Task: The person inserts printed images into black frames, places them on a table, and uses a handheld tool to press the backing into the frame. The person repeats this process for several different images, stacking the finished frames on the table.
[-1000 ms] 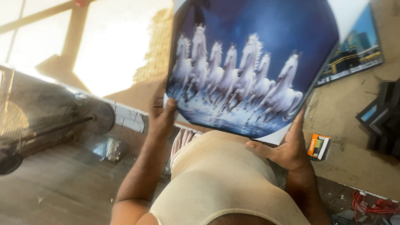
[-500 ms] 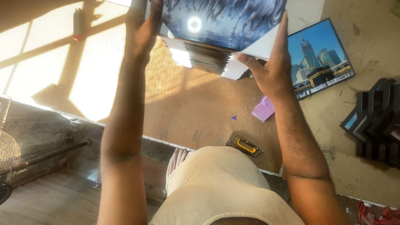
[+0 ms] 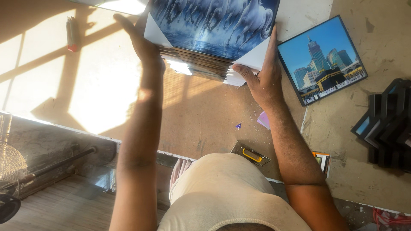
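Since half a second ago the stack of prints (image 3: 205, 47) has tilted back so its top picture, white horses on a deep blue ground, faces up toward the camera again, and both arms have stretched further out over the brown surface (image 3: 205, 115). That stack is the landmark for everything else. It is held above the far part of the surface, its long axis running left to right with the right end tipped slightly away, its layered near edge turned toward the person. Part of it runs off the top of the view.

To the right of the stack, lying flat on the surface, is a framed city picture (image 3: 322, 60) with a black frame, turned at an angle. Further right of the stack and nearer the person sits a pile of black frame corners (image 3: 387, 126).

Against the stack's left edge the left hand (image 3: 143, 45) presses flat, fingers straight and spread along the side. At the stack's right near corner the right hand (image 3: 263, 75) grips, fingers curled under the edge with the thumb up the side.

Below the stack, near the person, lies a tool with a yellow handle (image 3: 251, 155). Far left of the stack lies a small red lighter (image 3: 71, 34)
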